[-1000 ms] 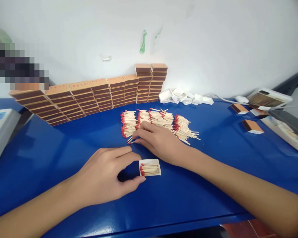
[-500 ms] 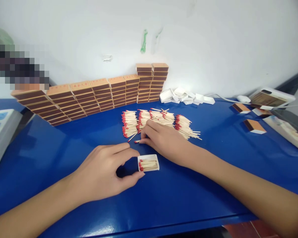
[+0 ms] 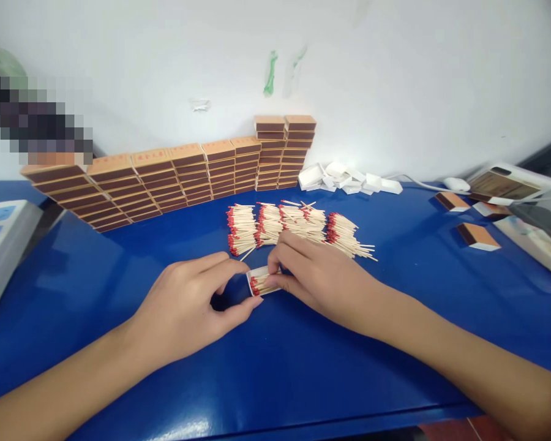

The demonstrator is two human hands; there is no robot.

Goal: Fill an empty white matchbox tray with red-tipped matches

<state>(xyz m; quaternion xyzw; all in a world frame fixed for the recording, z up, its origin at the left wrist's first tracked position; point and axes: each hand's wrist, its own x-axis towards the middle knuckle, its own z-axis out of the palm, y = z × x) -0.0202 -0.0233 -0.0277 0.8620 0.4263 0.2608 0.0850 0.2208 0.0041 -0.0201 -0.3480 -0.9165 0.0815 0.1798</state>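
Hands on match tray

Worktop (image 3: 303, 373) is blue, with both forearms coming in from the near edge. Left hand (image 3: 188, 309) pinches the left end of the tray (image 3: 257, 283), thumb under, forefinger over, fingers narrow. Right hand (image 3: 324, 278) covers the tray's right part, fingers curled close onto it; what lies under them is hidden. The tray sits on the worktop between the hands, centre of view, red match heads showing at its left end. Just behind it are loose matches (image 3: 294, 223) in rows, heads left. Further back: stacked matchboxes (image 3: 165, 177) along the wall, empty white trays (image 3: 344, 177) beside them. Far right: single boxes (image 3: 477, 236). Far left: power strip (image 3: 0, 239).
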